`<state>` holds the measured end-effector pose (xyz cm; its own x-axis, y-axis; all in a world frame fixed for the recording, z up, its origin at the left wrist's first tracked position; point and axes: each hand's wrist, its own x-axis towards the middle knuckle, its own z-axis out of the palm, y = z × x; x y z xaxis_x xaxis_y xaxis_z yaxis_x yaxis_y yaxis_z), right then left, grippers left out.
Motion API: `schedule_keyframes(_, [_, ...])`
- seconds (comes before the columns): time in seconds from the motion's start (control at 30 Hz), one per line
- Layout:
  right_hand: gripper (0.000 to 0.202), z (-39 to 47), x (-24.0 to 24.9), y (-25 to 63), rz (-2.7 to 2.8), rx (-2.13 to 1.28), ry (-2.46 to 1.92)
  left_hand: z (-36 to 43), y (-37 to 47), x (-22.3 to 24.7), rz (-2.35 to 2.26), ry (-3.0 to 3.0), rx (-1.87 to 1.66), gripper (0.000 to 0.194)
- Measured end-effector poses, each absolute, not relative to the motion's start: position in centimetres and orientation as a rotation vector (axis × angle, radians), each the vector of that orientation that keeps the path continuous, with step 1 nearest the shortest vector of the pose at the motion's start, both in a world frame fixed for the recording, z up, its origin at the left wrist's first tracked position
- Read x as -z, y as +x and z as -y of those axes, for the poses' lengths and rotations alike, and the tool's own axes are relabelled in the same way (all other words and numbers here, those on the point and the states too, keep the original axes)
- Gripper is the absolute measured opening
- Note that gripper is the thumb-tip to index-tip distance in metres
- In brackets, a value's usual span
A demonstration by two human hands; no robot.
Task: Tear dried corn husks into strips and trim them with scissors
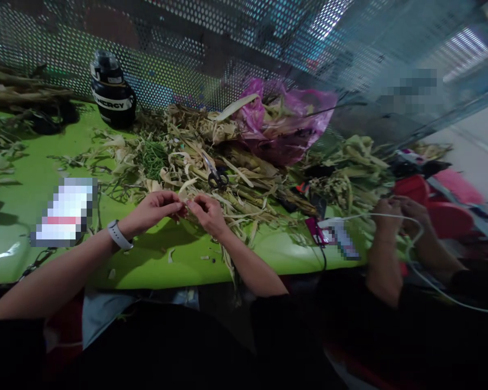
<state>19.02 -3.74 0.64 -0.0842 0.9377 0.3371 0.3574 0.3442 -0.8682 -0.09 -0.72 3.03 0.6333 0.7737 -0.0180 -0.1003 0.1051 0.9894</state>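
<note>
My left hand (156, 210), with a white watch band (120, 235) on its wrist, and my right hand (207, 213) meet over the front of the green table (154, 269). Both have their fingers pinched together. A pale dry leaf strip (188, 188) rises between them, its lower end at my right fingertips. What my left fingertips pinch is too small to make out. Just behind my hands lies a heap of dried leaves and stalks (248, 189), with black-handled scissors (217, 177) on it and green thin stems (151, 160) at its left.
A dark bottle (113, 97) stands at the back left, a pink plastic bag (287, 127) behind the heap. A blurred phone (65, 211) lies left, another (344, 241) right. A co-worker's hands (394, 211) are at the right, near a white cable (409, 254) and red stools (447, 216).
</note>
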Motion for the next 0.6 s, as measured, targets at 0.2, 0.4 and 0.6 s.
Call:
schedule_keyframes(0.2, [0.03, 3.79, -0.37, 19.04, 1.893, -0.419, -1.243, 0.75, 0.19, -2.88, -0.706, 1.445, -0.705, 0.018])
schedule_keyframes(0.4, [0.035, 3.36, -0.15, 19.41, 2.132, -0.142, -1.333, 0.47, 0.2, -2.17, -0.733, 1.517, -0.677, 0.015])
schedule_keyframes(0.6, [0.038, 3.33, -0.2, 19.7, 2.308, 0.072, -1.268, 0.52, 0.07, -2.69, -0.783, 1.614, -0.628, 0.017])
